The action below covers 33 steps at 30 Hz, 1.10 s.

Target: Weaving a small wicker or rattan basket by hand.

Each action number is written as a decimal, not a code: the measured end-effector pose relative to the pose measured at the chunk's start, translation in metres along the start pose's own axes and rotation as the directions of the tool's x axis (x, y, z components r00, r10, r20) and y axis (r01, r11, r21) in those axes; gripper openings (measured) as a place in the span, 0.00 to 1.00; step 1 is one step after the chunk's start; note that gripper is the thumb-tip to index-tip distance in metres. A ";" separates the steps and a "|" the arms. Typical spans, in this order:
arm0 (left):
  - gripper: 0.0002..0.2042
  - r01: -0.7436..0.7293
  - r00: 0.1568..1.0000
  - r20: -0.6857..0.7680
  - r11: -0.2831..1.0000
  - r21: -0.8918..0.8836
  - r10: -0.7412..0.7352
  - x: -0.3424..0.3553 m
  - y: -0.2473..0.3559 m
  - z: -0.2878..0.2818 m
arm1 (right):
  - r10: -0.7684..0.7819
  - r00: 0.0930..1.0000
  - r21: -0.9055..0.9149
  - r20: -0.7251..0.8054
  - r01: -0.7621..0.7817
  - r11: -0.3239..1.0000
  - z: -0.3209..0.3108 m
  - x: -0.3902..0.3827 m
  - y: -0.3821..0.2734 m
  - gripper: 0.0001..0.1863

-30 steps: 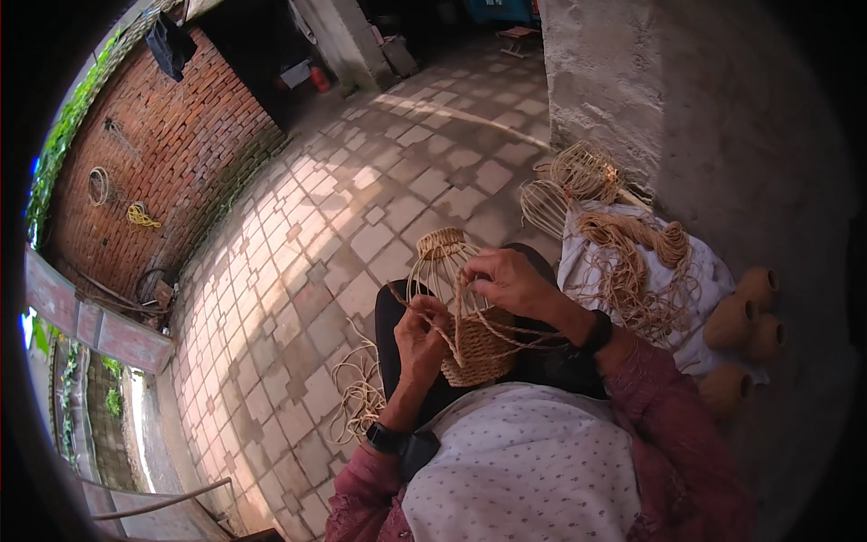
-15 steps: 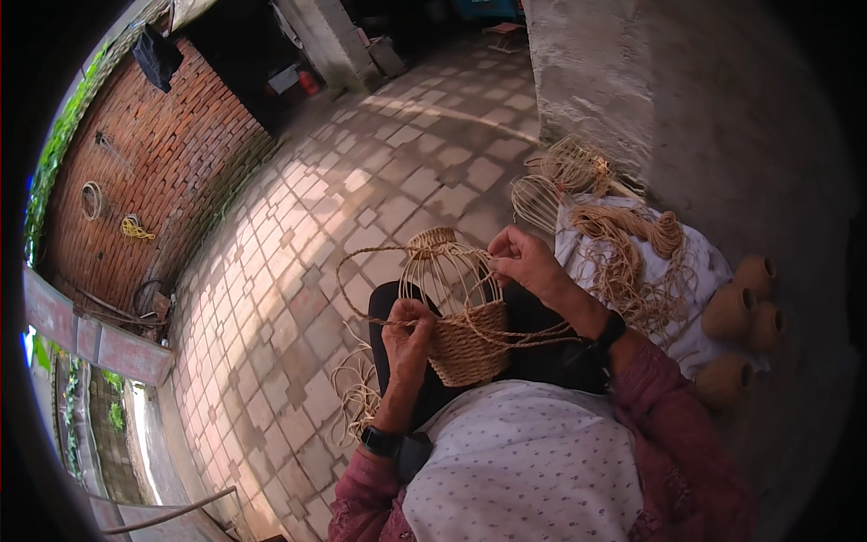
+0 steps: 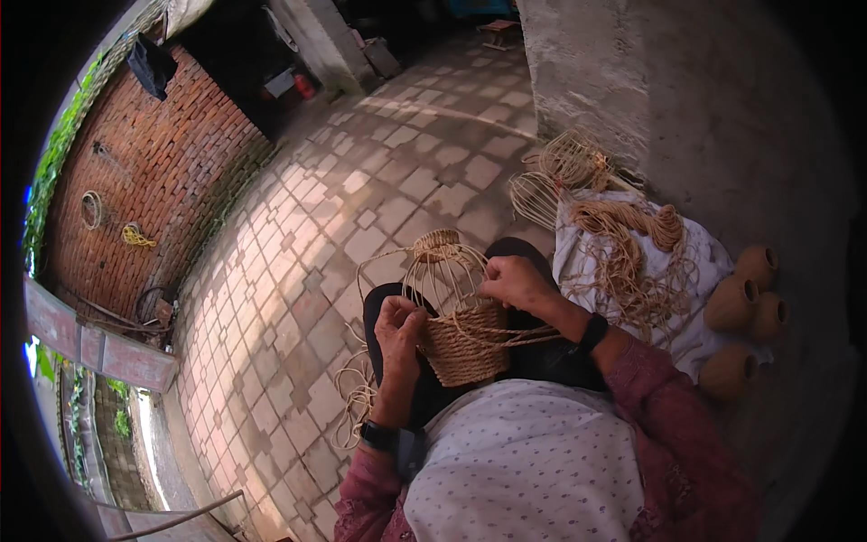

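Note:
A half-woven basket [image 3: 465, 348] stands between my knees, its lower wall of tight twisted straw cord. Bare curved stakes [image 3: 441, 280] rise from that wall to a small woven ring [image 3: 436, 240] at the top. My left hand [image 3: 400, 332] is closed with a pinch at the left of the wall's upper edge. At the right of the same edge, my right hand [image 3: 517, 284] pinches the twisted cord, fingertips partly hidden. A loop of this cord [image 3: 363, 266] arches left around the stakes. More cord strands cross the basket's front toward my right wrist.
Right of my knees, a white cloth [image 3: 695, 262] bears bundled tan cord [image 3: 623, 226]. Several clay-coloured round pots [image 3: 731, 304] sit beside it. Loose strands [image 3: 357, 397] hang by my left knee. Beyond are a wire-like frame bundle [image 3: 569, 163] and a plastered wall [image 3: 587, 81].
My right hand has moved down from beside the upper stakes to the wall's edge. The cord loop on the left has drawn in smaller. My left hand stays by the basket's left side.

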<state>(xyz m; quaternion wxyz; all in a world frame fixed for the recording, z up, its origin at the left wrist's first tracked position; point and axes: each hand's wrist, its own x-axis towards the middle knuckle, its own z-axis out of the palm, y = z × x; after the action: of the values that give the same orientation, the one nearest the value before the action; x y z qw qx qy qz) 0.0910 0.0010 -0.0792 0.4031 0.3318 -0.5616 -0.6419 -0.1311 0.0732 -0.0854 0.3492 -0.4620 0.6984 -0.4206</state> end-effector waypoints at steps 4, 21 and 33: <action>0.09 0.100 0.995 0.031 0.983 -0.156 -0.096 0.007 -0.009 -0.015 | 0.044 0.952 0.428 0.302 -0.176 0.887 -0.013 -0.009 0.005 0.11; 0.08 0.104 0.991 0.101 0.967 -0.234 -0.082 0.003 -0.021 -0.040 | 0.260 0.552 -0.359 -0.792 -0.766 0.534 -0.298 -0.177 0.385 0.17; 0.05 0.107 0.990 0.111 0.972 -0.209 -0.085 0.003 -0.019 -0.033 | -0.284 0.948 0.280 0.145 0.236 0.931 -0.052 -0.059 0.035 0.10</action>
<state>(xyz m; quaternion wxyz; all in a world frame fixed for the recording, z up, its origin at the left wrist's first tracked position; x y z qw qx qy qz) 0.1161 -0.0156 -0.1023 0.3760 0.2803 -0.4920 -0.7335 -0.1692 0.1497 -0.0904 0.4102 -0.5376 0.5348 -0.5067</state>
